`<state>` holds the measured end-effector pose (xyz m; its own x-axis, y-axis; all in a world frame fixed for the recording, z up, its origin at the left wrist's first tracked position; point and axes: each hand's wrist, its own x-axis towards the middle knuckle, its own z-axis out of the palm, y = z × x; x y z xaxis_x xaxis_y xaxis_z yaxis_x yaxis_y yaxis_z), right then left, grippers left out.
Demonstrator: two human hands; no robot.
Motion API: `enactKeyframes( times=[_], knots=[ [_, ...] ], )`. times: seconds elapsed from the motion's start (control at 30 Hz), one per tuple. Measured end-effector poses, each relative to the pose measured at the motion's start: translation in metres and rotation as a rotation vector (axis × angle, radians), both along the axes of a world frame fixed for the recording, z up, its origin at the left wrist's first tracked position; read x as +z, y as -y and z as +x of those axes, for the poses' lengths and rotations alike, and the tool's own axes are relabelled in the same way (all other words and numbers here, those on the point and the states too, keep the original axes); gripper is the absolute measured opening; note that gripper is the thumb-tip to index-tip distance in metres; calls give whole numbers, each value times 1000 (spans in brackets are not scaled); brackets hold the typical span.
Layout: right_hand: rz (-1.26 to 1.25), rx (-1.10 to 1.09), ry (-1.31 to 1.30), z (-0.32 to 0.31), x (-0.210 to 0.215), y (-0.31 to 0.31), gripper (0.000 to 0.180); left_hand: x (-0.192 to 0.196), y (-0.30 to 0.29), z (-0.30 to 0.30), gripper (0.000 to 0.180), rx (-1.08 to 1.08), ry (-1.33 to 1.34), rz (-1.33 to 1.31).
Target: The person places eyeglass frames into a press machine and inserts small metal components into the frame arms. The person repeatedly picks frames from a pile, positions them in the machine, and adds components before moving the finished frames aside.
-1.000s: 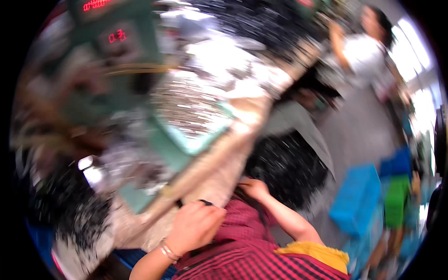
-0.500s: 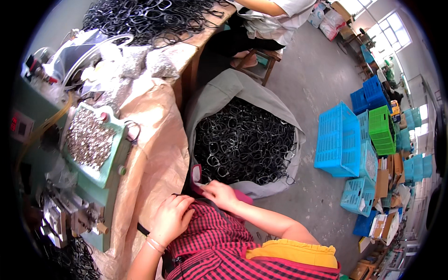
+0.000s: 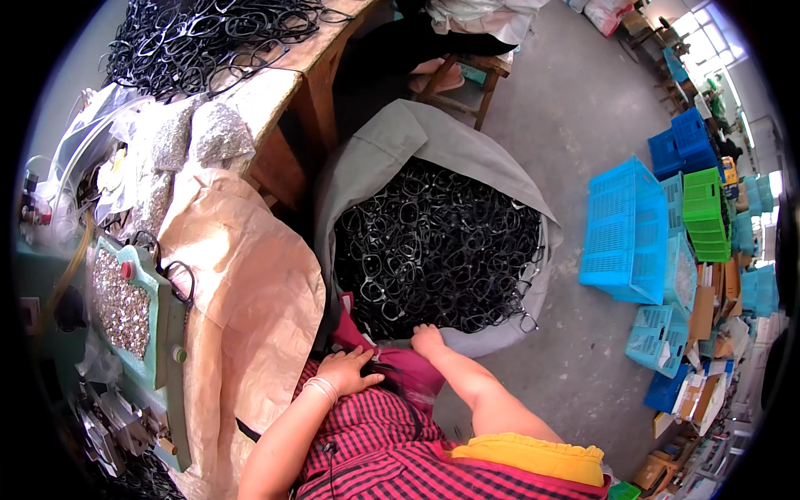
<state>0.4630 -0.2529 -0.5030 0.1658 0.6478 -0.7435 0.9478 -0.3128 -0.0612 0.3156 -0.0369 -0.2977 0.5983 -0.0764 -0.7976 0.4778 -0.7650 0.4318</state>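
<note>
A big grey sack (image 3: 375,158) full of black eyeglass frames (image 3: 433,250) stands in front of me. At its near rim is my right hand (image 3: 427,340), fingers curled together; what they hold, if anything, is hidden. My left hand (image 3: 350,372) lies palm down at my waist, its fingers stretched over the red checked garment (image 3: 367,417) and the edge of a dark pink cloth (image 3: 421,375). The pink cloth hangs between my body and the sack. My left hand grips nothing that I can see.
At left stand a green machine with a tray of small metal parts (image 3: 123,304) and a brown paper sheet (image 3: 242,275). More black frames (image 3: 208,42) are heaped on a wooden table (image 3: 321,62). A person's dark-clothed leg (image 3: 417,46) shows near a stool (image 3: 483,83). Blue crates (image 3: 621,233) stand right.
My right hand has moved right and away from my left hand, along the sack's near rim. My left hand has shifted right, its fingers flatter. The view has swung, showing the sack larger.
</note>
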Motion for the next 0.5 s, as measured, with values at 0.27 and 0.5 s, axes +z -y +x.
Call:
enactKeyframes(
  times=[0.27,0.5],
  knots=[
    [-36,-176,-129,-8,-21,-20,24,1,-2,6,83,48,18,4],
    [578,-248,-213,30,40,-40,17,4,-7,11,63,190,226,-10]
  ],
)
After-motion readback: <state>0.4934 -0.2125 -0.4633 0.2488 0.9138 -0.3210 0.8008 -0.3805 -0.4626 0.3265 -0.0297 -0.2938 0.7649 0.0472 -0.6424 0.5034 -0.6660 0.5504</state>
